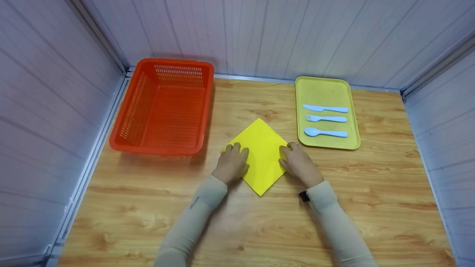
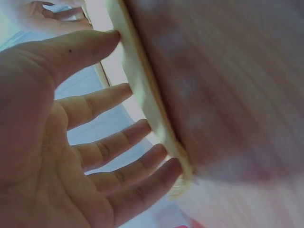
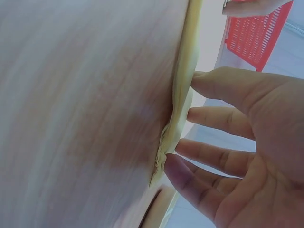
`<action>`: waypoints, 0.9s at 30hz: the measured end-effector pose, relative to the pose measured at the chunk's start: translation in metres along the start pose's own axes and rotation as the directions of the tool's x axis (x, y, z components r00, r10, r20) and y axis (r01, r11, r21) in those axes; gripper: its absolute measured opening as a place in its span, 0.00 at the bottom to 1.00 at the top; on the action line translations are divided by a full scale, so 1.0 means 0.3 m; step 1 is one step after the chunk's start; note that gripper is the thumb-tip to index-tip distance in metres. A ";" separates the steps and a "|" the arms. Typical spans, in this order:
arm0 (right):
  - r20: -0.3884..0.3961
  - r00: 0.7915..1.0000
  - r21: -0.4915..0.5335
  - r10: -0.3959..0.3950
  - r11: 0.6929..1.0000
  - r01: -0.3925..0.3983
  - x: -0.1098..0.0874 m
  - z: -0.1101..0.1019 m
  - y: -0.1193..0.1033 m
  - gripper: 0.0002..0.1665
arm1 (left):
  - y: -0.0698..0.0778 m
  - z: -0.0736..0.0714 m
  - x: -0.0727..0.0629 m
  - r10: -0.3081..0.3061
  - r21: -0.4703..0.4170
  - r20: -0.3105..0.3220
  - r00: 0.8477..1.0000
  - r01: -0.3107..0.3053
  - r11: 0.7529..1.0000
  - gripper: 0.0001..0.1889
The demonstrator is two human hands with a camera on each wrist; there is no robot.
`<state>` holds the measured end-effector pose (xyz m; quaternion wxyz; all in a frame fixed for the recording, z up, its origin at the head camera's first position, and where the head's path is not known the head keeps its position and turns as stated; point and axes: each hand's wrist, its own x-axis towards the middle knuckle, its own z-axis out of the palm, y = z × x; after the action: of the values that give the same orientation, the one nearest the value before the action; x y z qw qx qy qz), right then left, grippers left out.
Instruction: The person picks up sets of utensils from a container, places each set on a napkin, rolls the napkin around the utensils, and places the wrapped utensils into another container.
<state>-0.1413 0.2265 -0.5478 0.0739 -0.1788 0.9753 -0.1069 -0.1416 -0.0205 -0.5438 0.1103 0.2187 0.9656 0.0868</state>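
A folded yellow cloth lies on the wooden table as a diamond, one corner towards me. My left hand rests on its left corner, and my right hand on its right corner. In the left wrist view, the spread fingertips and thumb of that hand touch the cloth's top. The right wrist view has the other hand likewise touching the cloth with extended fingers. Several layers show at its edge, crumpled near the right corner. Neither hand grips it.
An orange-red plastic basket with slotted sides stands at the back left. At the back right, a yellow tray bears a light blue knife, fork and spoon. Panelled walls enclose the table on three sides.
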 end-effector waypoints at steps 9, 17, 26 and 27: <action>-0.050 0.999 0.003 -0.006 1.000 0.006 -0.019 0.011 -0.011 0.25 | -0.051 0.003 0.041 0.032 -0.096 0.005 0.999 -0.032 0.995 0.24; -0.067 0.998 0.009 0.009 1.000 -0.008 -0.027 0.015 -0.009 0.26 | -0.061 -0.002 0.060 0.023 -0.128 0.040 0.999 -0.018 0.992 0.26; -0.027 0.999 0.027 0.042 0.999 -0.041 -0.023 0.018 -0.007 0.28 | -0.062 -0.001 0.062 0.022 -0.113 0.046 0.999 -0.017 0.994 0.26; -0.025 0.999 0.024 0.043 0.999 -0.042 -0.024 0.018 -0.007 0.28 | -0.062 -0.002 0.060 0.021 -0.112 0.049 0.999 -0.016 0.994 0.26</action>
<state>-0.1331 0.2264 -0.5518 0.0660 -0.1559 0.9783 -0.1192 -0.1652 -0.0291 -0.5504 0.1459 0.2233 0.9541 0.1364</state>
